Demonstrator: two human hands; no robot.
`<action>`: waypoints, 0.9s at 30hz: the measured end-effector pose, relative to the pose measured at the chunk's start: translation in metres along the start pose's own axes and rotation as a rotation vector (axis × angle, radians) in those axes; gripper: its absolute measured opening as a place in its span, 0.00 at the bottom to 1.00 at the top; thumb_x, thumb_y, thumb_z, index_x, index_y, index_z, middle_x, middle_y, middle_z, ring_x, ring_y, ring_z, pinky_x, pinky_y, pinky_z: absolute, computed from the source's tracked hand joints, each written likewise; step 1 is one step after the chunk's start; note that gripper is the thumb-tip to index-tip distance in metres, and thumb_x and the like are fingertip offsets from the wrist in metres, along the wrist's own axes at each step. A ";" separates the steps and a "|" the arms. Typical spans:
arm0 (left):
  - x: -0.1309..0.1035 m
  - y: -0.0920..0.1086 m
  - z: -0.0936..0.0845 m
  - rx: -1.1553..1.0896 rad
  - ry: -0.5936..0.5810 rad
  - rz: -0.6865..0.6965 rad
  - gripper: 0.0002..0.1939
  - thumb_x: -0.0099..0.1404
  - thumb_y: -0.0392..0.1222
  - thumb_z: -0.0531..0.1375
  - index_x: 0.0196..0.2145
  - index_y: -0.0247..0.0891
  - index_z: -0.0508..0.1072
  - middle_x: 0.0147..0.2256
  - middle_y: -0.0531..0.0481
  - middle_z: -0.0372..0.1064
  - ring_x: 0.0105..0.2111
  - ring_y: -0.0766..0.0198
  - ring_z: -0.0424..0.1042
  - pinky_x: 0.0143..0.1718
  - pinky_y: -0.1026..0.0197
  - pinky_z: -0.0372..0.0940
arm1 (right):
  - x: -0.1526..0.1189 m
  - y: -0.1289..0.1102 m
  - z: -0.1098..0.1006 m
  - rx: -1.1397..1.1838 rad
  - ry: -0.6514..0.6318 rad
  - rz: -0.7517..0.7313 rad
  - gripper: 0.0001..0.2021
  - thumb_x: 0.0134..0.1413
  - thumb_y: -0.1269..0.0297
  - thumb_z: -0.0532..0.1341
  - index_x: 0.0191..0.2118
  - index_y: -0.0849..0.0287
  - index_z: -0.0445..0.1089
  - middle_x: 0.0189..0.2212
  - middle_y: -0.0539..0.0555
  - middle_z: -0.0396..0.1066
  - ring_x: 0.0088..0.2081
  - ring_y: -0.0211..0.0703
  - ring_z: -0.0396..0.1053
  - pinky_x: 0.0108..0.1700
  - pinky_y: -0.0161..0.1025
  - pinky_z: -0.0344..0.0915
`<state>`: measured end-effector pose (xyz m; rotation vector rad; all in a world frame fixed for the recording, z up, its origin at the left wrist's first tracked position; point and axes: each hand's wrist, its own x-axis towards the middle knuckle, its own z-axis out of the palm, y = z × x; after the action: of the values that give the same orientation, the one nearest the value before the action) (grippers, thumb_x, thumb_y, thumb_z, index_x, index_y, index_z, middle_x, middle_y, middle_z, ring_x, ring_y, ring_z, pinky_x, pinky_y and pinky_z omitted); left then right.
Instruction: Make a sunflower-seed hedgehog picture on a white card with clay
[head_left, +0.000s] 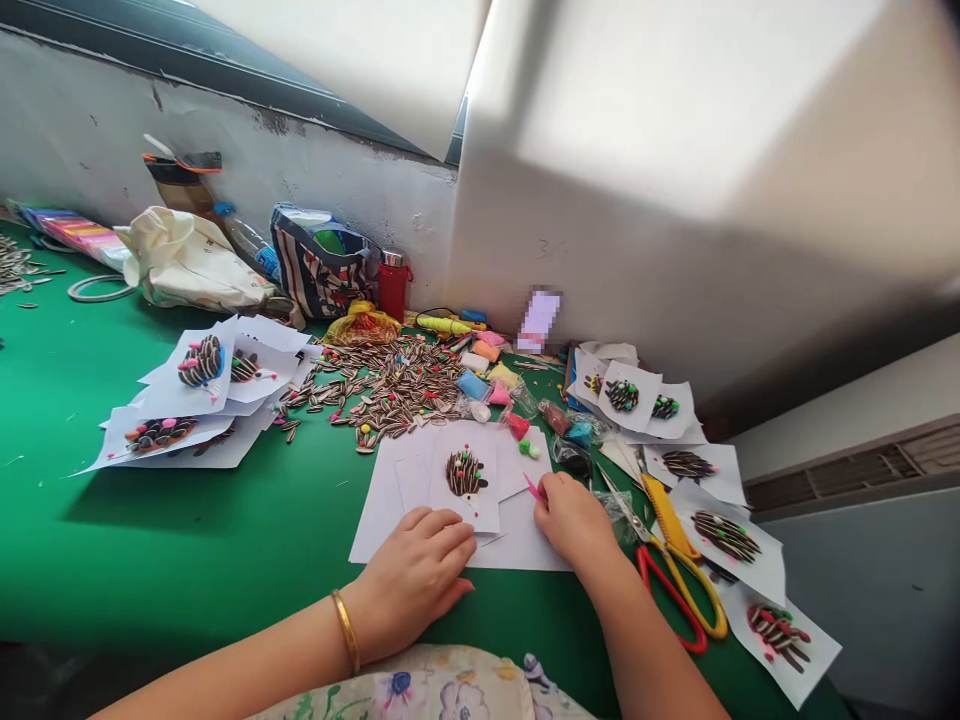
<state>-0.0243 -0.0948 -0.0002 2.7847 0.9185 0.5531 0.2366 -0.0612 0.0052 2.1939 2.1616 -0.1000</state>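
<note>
A small white card [441,492] bears a hedgehog figure [466,472] made of striped seeds with coloured clay dots. My left hand [421,570] lies over the card's lower left edge, its fingers stretched out and pressing the paper. To the right of the card, my right hand [571,518] is closed around a thin pink pointed tool [532,487], whose tip shows beyond the fingers. Under the card are larger white sheets [386,510]. Green and white clay balls [529,449] sit at the sheets' upper right.
A pile of striped seeds [397,385] spreads behind the sheets, beside clay packets [472,385]. Scissors [679,580] and a yellow utility knife [670,515] lie right of my right hand. Finished cards stand in a left stack [247,410] and a right row [757,545]. A red bottle [392,285] stands behind.
</note>
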 end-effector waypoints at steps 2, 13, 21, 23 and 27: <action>-0.001 0.001 0.006 -0.015 0.001 0.022 0.19 0.68 0.47 0.60 0.54 0.40 0.68 0.54 0.46 0.71 0.53 0.53 0.66 0.55 0.49 0.56 | 0.002 -0.001 0.000 -0.048 -0.030 0.014 0.05 0.57 0.71 0.57 0.37 0.61 0.69 0.37 0.59 0.71 0.38 0.47 0.70 0.33 0.38 0.54; -0.002 -0.002 0.015 -0.069 -0.065 0.013 0.19 0.68 0.48 0.59 0.54 0.38 0.69 0.54 0.46 0.71 0.52 0.53 0.67 0.54 0.49 0.58 | -0.017 -0.002 -0.009 -0.005 0.059 0.044 0.07 0.62 0.71 0.53 0.38 0.60 0.69 0.34 0.56 0.71 0.36 0.46 0.69 0.33 0.38 0.54; -0.002 -0.002 0.013 -0.074 -0.066 0.013 0.19 0.68 0.46 0.60 0.54 0.38 0.69 0.54 0.45 0.71 0.51 0.52 0.67 0.55 0.48 0.58 | -0.031 -0.043 0.000 0.283 0.157 -0.290 0.10 0.63 0.72 0.52 0.41 0.57 0.71 0.34 0.53 0.73 0.38 0.43 0.69 0.40 0.38 0.58; -0.002 -0.002 0.013 -0.073 -0.055 0.018 0.19 0.68 0.46 0.59 0.54 0.38 0.69 0.53 0.45 0.71 0.52 0.52 0.67 0.55 0.48 0.58 | -0.031 -0.048 0.006 0.264 0.177 -0.275 0.09 0.63 0.71 0.54 0.38 0.57 0.71 0.32 0.52 0.72 0.36 0.43 0.68 0.39 0.38 0.56; -0.002 -0.003 0.014 -0.079 -0.042 0.011 0.18 0.67 0.45 0.60 0.54 0.39 0.69 0.53 0.45 0.71 0.51 0.53 0.68 0.55 0.48 0.58 | -0.029 -0.050 0.012 0.242 0.199 -0.284 0.09 0.63 0.71 0.54 0.36 0.57 0.72 0.31 0.52 0.72 0.36 0.42 0.67 0.38 0.38 0.55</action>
<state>-0.0219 -0.0946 -0.0147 2.7214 0.8547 0.5183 0.1860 -0.0905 -0.0040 2.0714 2.6939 -0.1710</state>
